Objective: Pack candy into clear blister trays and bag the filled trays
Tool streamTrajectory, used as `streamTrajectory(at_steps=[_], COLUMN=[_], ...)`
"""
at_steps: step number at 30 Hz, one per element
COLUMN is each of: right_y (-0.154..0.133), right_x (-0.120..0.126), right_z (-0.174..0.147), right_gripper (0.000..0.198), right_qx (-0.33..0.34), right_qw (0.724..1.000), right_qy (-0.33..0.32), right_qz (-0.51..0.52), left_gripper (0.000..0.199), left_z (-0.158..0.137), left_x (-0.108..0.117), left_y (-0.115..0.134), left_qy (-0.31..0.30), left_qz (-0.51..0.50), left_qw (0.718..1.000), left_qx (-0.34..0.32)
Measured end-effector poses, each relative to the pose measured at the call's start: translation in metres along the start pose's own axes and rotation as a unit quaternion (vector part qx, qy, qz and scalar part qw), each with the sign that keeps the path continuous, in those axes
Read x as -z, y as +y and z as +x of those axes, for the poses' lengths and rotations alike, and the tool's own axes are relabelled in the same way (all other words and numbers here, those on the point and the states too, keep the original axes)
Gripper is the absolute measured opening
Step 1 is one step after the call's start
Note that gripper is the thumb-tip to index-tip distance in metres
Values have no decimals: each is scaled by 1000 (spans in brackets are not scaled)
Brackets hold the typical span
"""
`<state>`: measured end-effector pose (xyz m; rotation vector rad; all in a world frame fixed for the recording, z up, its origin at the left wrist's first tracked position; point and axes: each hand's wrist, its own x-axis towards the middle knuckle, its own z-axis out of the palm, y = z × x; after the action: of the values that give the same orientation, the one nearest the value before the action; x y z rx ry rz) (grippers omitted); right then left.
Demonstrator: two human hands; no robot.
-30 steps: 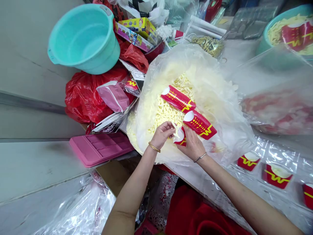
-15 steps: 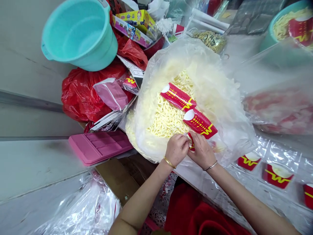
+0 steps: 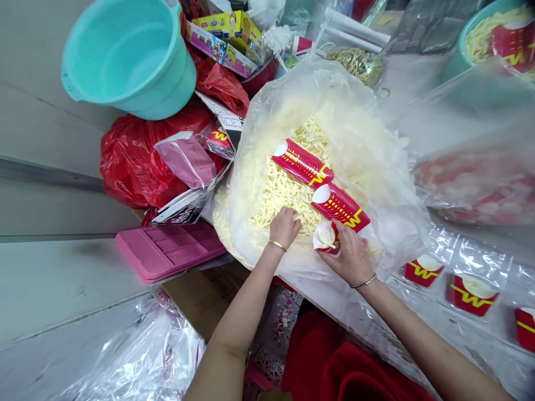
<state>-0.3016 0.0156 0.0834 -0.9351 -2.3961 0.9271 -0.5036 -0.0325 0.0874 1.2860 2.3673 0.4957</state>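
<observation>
My left hand is at the near edge of a heap of pale yellow, fry-shaped pieces, its fingers curled together on some of them; the fingertips are partly hidden. In my right hand is a small red fry carton, its white mouth facing left with a few pale pieces inside. Two nested stacks of red cartons with yellow marks, an upper stack and a lower stack, lie on the heap. A large clear plastic bag, spread open, surrounds the heap.
Filled red cartons in clear packaging line the right side of the table. A turquoise tub stands upper left above a red plastic bag. A pink tray lies at left. Another turquoise tub holds pale pieces.
My left hand has moved left, away from the carton, down to the heap of pieces. The carton stays in my right hand, its mouth now showing more clearly.
</observation>
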Motion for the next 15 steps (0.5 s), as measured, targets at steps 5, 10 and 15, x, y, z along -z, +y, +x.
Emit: streamTrajectory(at_steps=[5,10,15], right_y=[3,-14,-31], right_x=[0,-6,-16], right_z=[1,17,26], right_gripper=[76,75,72], right_qx=[-8,-2,9], right_qw=[1000,1000,1000], right_qy=[-1,-6,5], right_qz=[-6,-3,16], left_gripper=[17,26,17], left_z=[-6,-20,-26], left_x=[14,40,38], left_y=[-5,12,31], left_qy=[22,-32,-15], left_qz=[-351,-523,-418], left_qw=[931,836,906], left_qx=[100,161,69])
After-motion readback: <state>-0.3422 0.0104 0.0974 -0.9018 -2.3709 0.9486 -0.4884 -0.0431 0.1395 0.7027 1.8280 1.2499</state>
